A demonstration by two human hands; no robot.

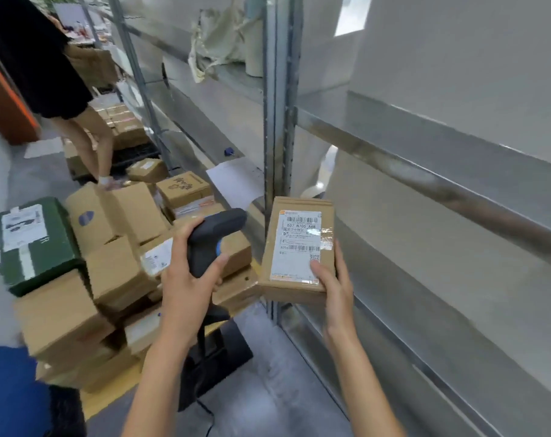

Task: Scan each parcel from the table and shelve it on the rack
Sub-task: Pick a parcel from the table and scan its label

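Fingers of my left hand wrap the handle of a black pistol-shaped barcode scanner. My right hand grips a small brown cardboard parcel by its near right corner, thumb on its white shipping label. I see the parcel held just right of the scanner, before the grey metal rack. Stacked brown cardboard boxes sit left.

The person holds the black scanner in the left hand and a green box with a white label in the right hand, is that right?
Not quite. The head view shows the right hand holding a brown cardboard parcel with a white label. The green box sits in the pile on the left, untouched. The left hand does grip the black scanner.
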